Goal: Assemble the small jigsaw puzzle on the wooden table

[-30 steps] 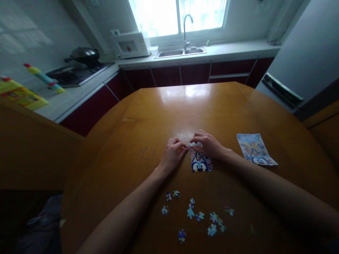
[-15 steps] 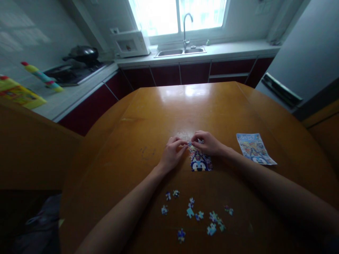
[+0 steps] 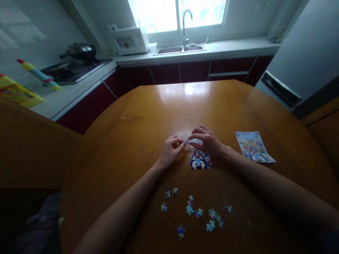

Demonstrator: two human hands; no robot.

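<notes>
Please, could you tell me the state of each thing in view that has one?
Puzzle: partly assembled, lying flat.
Puzzle pieces: scattered.
Picture sheet: unfolded, face up.
Left hand: fingertips close together, by the puzzle's upper left.
Right hand: curled over the puzzle's upper part.
Microwave: door shut.
Tap: no running water visible.

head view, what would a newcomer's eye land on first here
The bright window at the top, above the sink, would probably draw the eye first. Next comes the broad wooden table, where the left hand and right hand are close together at the far end of a joined puzzle. Loose puzzle pieces lie scattered nearer the viewer, with a printed sheet off to the right.
</notes>
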